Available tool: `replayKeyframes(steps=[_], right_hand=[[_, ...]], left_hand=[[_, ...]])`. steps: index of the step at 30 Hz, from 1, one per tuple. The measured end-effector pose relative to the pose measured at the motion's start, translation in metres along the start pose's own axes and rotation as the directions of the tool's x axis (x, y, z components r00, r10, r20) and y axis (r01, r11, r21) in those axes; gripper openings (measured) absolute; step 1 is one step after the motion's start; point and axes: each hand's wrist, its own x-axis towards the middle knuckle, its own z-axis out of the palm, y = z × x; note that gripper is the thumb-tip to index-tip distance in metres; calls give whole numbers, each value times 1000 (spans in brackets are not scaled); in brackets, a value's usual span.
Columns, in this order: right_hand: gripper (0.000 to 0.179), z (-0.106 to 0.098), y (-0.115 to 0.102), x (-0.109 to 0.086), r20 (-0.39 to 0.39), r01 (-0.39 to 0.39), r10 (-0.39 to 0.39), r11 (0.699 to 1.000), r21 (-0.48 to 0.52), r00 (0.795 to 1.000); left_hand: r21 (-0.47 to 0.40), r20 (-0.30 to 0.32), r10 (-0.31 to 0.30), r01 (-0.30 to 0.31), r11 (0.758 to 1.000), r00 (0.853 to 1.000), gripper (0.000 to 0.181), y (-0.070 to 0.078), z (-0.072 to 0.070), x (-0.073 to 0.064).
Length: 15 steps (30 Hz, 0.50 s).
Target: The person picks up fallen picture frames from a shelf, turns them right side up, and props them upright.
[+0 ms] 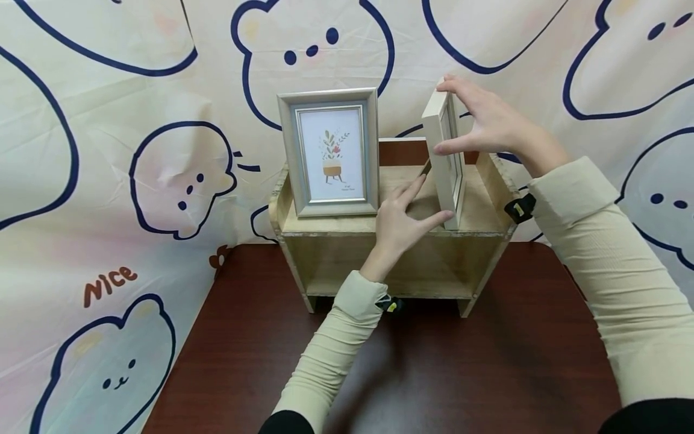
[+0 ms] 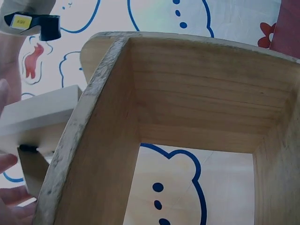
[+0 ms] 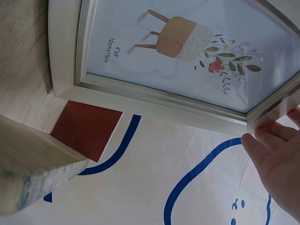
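A pale picture frame (image 1: pixel 447 181) stands turned nearly edge-on at the right of a wooden shelf's (image 1: pixel 331 225) top board. My right hand (image 1: pixel 490 123) grips its upper part, thumb on the near edge and fingers at the top. The right wrist view shows the printed flower-vase sheet (image 3: pixel 187 51) behind its glazing. Low behind the frame, my left hand (image 1: pixel 398 226) has its fingers spread, the thumb at the lower edge and a fingertip near the back stand (image 2: pixel 33 171). Another silver-grey frame (image 1: pixel 328 212) stands upright, facing forward, on the shelf's left.
The shelf has raised side panels (image 1: pixel 496 181) and an open lower compartment (image 1: pixel 352 265). It stands on a dark red-brown table (image 1: pixel 228 361). Close behind hangs a cloth backdrop (image 1: pixel 179 96) with cartoon bear outlines.
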Motion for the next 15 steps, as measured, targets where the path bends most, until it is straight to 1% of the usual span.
replayKeyframes(steps=[3, 5, 9, 11, 15], right_hand=[[91, 0, 1, -1, -2, 1, -1, 1000, 3, 1000], [91, 0, 1, -1, -4, 4, -4, 1000, 4, 1000], [91, 1, 2, -1, -6, 11, -11, 1000, 5, 1000], [91, 1, 2, -1, -6, 10, -10, 1000, 6, 1000], [91, 1, 1, -1, -9, 3, -3, 1000, 6, 1000]], left_hand=[[37, -33, -14, 15, 999, 999, 78, 2, 5, 1], [58, -57, -9, 12, 998, 998, 77, 3, 8, 2], [85, -84, 8, -1, 996, 996, 72, 1, 11, 4], [86, -89, 9, -1, 996, 996, 72, 0, 11, 5], [74, -81, -9, 15, 997, 997, 73, -1, 11, 6]])
